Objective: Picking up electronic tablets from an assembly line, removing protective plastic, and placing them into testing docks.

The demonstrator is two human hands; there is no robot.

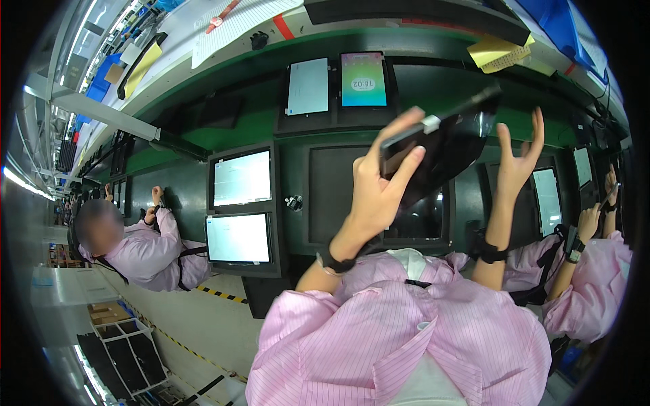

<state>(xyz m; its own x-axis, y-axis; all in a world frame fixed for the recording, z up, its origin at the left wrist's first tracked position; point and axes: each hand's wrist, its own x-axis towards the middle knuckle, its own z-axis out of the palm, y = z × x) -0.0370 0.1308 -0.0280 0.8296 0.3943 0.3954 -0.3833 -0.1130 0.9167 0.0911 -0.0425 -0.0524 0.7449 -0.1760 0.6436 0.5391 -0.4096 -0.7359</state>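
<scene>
Raised over the bench is a dark, glossy tablet [455,145], tilted, its screen black and a small white tag on its edge. My left hand [378,188] pinches its near left corner between thumb and fingers. My right hand [518,161] is just right of the tablet, apart from it, with fingers spread and nothing in them. Beneath the raised tablet, a black tray [325,230] holds another dark-screened tablet [418,221], partly covered by my left hand and the raised one.
Two lit tablets [242,178] [237,238] lie in trays on the left. Farther back are a white-screened tablet [308,86] and a colourful one [363,80]. A small cable coil [294,202] lies near the left tray. Co-workers sit at the left [145,250] and right [592,291].
</scene>
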